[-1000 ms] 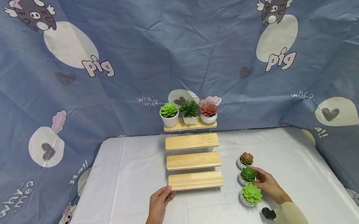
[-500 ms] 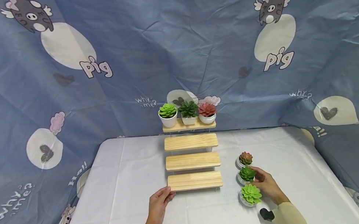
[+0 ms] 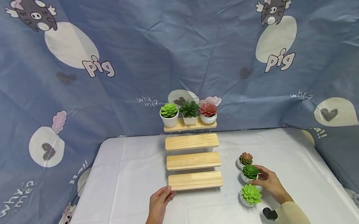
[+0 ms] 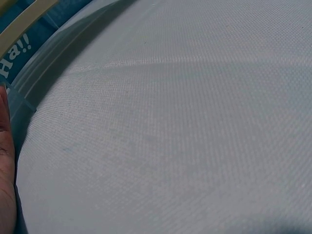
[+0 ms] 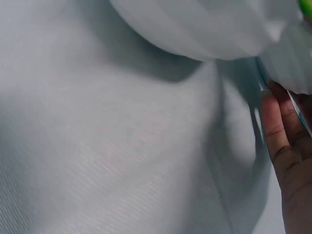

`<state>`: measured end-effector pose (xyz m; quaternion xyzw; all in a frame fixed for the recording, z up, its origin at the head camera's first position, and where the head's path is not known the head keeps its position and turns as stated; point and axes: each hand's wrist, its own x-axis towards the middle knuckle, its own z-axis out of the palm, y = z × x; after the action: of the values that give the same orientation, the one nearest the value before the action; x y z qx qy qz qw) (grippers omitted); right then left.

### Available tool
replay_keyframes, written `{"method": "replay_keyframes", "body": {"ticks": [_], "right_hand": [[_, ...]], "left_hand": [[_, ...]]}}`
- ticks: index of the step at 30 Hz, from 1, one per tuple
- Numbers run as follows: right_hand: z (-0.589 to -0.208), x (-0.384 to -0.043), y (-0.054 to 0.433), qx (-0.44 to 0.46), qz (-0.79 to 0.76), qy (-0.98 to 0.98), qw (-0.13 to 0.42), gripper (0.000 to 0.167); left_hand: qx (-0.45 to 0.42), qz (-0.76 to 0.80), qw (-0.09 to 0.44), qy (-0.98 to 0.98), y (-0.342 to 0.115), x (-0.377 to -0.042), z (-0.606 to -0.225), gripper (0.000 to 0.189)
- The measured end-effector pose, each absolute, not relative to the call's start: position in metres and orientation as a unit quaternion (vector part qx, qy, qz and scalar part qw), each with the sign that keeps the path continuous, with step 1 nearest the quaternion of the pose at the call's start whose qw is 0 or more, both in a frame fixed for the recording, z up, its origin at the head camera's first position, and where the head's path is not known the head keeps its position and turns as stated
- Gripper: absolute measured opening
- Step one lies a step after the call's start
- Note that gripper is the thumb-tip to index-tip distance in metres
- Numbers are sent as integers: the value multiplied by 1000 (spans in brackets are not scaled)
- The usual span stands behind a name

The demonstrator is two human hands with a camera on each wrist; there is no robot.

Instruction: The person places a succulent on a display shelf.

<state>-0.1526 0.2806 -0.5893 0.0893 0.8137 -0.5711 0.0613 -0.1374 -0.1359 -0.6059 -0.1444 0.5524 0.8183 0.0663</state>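
My left hand (image 3: 158, 205) pinches the left front corner of the lowest board on a wooden tiered shelf (image 3: 195, 180); in the left wrist view only an edge of that hand (image 4: 6, 165) shows. On the right, my right hand (image 3: 269, 183) grips a dark green potted succulent (image 3: 250, 172) from its right side, thumb in front and fingers behind. Its white pot (image 5: 292, 58) shows at the fingertips in the right wrist view. A brownish-red succulent (image 3: 246, 158) stands just behind it, a bright green succulent (image 3: 251, 194) just in front, both in white pots.
The shelf's top board bears a light green succulent (image 3: 169, 114), a dark green one (image 3: 189, 112) and a red one (image 3: 208, 112). White cloth covers the table (image 3: 123, 177). A blue patterned curtain (image 3: 173, 53) hangs behind and at both sides.
My right hand has shifted the dark green succulent slightly right and away from the bright green one. The left hand keeps its hold on the shelf corner.
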Motion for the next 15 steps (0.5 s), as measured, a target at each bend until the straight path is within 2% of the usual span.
{"method": "replay_keyframes", "body": {"ticks": [15], "right_hand": [[-560,-147,286,55,-620,783,23,69]], "left_hand": [[-136,815,67,559,-137,-135,-602,22]]}}
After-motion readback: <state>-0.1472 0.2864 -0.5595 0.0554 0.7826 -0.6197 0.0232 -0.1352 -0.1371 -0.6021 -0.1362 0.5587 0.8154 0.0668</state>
